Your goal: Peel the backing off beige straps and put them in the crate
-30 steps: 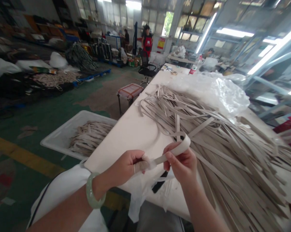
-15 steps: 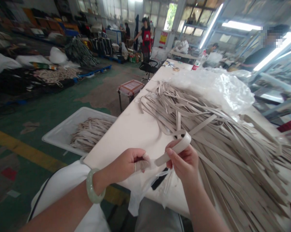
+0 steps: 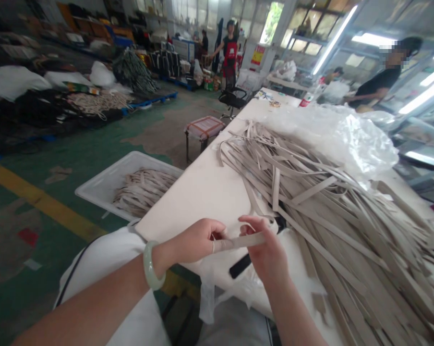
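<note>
Beige strap [image 3: 240, 241] stretched between a worker's two bare hands at the near edge of a white worktable [image 3: 198, 202], its long axis running almost level from left to right. At far left, a white plastic tub [image 3: 94, 189] on the green factory floor [image 3: 33, 259] holds a loose bundle of matching strips [image 3: 143, 192]. The left hand [image 3: 197, 240], with a pale green bangle [image 3: 150, 265] at the wrist and a taped finger [image 3: 217, 246], grips the strap's left end in a narrow pinch. The right hand [image 3: 265, 254], closer to the strap's right end, holds it in a similar narrow pinch, its fingers hiding where the strap finishes. A black strip [image 3: 239, 266] lies near that hand on white plastic sheeting [image 3: 246, 288]. In the distance, a person in a red apron [image 3: 230, 53] stands beyond the table. To the right, a heaped pile of beige strips [image 3: 350, 226] fans across the tabletop below clear plastic sheeting [image 3: 346, 134], and a person in a black shirt [image 3: 377, 84] stands at far right.
</note>
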Tool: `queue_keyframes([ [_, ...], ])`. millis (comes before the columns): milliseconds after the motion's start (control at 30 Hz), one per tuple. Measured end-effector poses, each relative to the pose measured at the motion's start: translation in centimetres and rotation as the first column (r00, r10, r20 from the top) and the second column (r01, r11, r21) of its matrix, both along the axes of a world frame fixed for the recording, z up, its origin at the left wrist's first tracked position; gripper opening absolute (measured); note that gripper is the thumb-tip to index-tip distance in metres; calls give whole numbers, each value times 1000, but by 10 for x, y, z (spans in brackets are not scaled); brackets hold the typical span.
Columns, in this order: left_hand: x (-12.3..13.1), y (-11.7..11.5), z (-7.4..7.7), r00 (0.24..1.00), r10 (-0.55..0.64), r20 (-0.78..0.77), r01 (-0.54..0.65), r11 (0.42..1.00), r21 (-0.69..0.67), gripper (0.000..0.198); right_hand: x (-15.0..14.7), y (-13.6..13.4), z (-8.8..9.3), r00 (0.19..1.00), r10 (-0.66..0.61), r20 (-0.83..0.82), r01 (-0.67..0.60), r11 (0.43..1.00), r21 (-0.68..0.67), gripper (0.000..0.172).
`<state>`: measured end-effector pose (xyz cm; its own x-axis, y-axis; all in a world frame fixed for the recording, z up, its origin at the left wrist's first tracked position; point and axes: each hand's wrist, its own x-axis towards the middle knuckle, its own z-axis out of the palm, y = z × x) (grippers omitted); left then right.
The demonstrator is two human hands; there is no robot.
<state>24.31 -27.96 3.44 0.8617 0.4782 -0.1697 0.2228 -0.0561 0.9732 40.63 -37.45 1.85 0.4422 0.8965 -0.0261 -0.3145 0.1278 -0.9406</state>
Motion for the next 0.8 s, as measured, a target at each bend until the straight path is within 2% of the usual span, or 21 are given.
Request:
queue_keyframes([
  [33, -1, 0, -1, 1000, -3, -11, 3, 999, -37, 34, 1, 2, -1, 999, -41, -6, 41, 999, 5, 31],
  [100, -3, -2, -4, 1000, -1, 8, 2, 991, -133, 34, -4, 2, -3, 994, -55, 97, 53, 998, 25, 35],
  [167, -4, -5, -5, 997, 8, 70, 6, 979, -204, 33, -16, 0, -5, 962, 59, 267, -63, 998, 8, 35],
  [233, -5, -7, -6, 994, 4, 113, 19, 979, -205, 31, -28, -4, -6, 911, 223, 346, -216, 975, -59, 37],
  [300, -6, -7, -7, 995, -18, 98, 35, 985, -172, 29, -32, -6, -3, 910, 297, 289, -288, 955, -73, 41],
  [333, -8, -7, -7, 997, -26, 76, 38, 986, -163, 29, -30, -6, -1, 933, 288, 218, -282, 958, -59, 44],
  [400, -10, -6, -6, 999, -24, 32, 29, 985, -172, 28, -22, -4, 4, 980, 179, 84, -178, 984, -15, 48],
  [433, -11, -5, -6, 1000, -20, 17, 23, 982, -189, 27, -18, -3, 6, 992, 101, 71, -101, 995, 5, 48],
  [467, -12, -5, -5, 1000, -13, 12, 15, 978, -208, 25, -16, -3, 8, 992, 34, 118, -37, 999, 23, 47],
  [533, -12, -7, -2, 999, 1, 39, 8, 971, -238, 23, -18, -5, 7, 937, -14, 349, -9, 998, 63, 41],
  [600, -12, -10, 1, 995, 3, 102, 22, 968, -249, 23, -27, -12, 3, 823, 29, 567, -92, 992, 83, 36],
  [667, -14, -11, 6, 988, -6, 153, 42, 971, -237, 25, -37, -21, 2, 746, 72, 663, -170, 982, 86, 36],
  [733, -19, -11, 10, 987, -38, 158, 70, 976, -204, 24, -41, -30, 9, 783, 114, 612, -210, 974, 89, 38],
  [800, -25, -10, 14, 984, -98, 149, 125, 975, -183, 25, -39, -34, 23, 899, 159, 407, -221, 969, 110, 35],
])
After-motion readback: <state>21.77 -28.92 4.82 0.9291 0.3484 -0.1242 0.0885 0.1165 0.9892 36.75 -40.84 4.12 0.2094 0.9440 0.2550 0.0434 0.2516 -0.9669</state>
